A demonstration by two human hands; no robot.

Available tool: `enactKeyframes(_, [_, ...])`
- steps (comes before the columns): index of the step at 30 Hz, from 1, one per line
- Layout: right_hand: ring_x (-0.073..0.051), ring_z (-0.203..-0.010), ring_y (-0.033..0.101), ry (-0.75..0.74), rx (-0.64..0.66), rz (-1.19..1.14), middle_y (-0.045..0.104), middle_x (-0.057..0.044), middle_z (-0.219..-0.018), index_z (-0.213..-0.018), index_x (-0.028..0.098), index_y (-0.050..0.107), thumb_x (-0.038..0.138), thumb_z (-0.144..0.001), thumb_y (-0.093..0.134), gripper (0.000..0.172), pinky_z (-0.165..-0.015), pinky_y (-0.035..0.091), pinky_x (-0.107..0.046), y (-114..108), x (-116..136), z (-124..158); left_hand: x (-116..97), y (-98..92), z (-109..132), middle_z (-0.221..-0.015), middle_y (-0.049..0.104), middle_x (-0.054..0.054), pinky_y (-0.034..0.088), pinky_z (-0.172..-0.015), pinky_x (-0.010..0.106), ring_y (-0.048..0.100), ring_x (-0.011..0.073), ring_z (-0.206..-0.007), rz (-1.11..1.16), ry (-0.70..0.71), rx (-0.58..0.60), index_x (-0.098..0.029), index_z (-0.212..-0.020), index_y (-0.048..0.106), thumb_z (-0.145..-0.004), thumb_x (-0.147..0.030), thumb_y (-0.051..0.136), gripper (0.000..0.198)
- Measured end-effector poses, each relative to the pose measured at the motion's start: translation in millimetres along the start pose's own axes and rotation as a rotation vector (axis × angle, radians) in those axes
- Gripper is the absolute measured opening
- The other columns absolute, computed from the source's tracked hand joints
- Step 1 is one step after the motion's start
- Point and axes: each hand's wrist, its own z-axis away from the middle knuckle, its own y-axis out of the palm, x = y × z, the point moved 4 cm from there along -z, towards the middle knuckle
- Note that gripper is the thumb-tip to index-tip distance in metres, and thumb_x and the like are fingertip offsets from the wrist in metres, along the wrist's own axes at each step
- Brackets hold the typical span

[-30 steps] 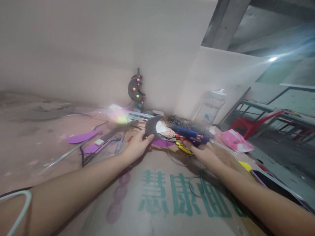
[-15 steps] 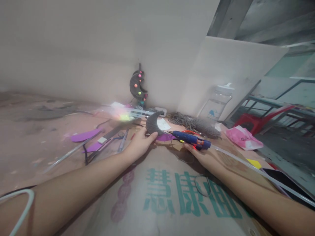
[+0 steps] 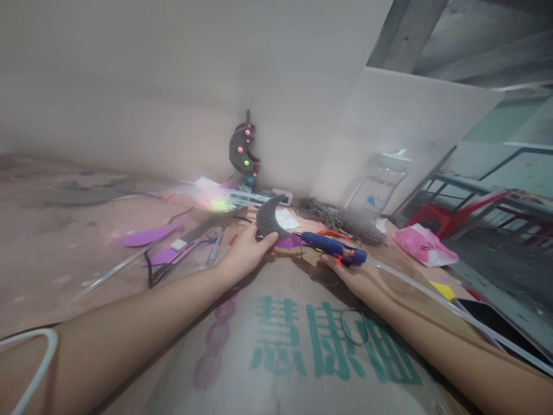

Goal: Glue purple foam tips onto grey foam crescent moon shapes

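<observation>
Pinkish worktop (image 3: 52, 253), marked in places. Green-lettered sheet (image 3: 242, 369) lies in front, purple cutout (image 3: 144, 236) at left, grey yarn (image 3: 322, 214) near the wall (image 3: 173, 104).

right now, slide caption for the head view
Left hand grips gray yarn-wrapped crescent; right hand points blue glue gun toward it.

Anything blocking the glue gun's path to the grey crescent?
Nothing visible. The glue gun in the right hand has its nozzle right by the lower end of the crescent; whether they touch, I can't tell. The left thumb sits left of the nozzle.
</observation>
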Motion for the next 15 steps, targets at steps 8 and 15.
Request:
enactKeyframes(8, [-0.026, -0.095, 0.065, 0.048, 0.046, -0.039, 0.072, -0.003, -0.087, -0.085, 0.026, 0.068, 0.041, -0.082, 0.057, 0.019, -0.089, 0.052, -0.04, -0.1, 3.4, 1.4, -5.1, 3.7, 1.9, -0.073, 0.06, 0.001, 0.055, -0.057, 0.028, 0.06, 0.0132, -0.059, 0.098, -0.046, 0.014, -0.014, -0.097, 0.055, -0.077, -0.038, 0.066, 0.034])
enactKeyframes(15, [-0.024, -0.086, 0.065, 0.049, 0.091, -0.089, 0.071, -0.003, -0.079, -0.084, 0.025, 0.069, 0.04, -0.082, 0.056, 0.02, -0.084, 0.053, -0.036, 5.7, -1.9, 0.7, -5.8, 4.1, 2.1, -0.075, 0.061, 0.001, 0.055, -0.056, 0.028, 0.06, 0.0125, -0.059, 0.101, -0.04, 0.022, -0.014, -0.1, 0.054, -0.078, -0.036, 0.065, 0.033])
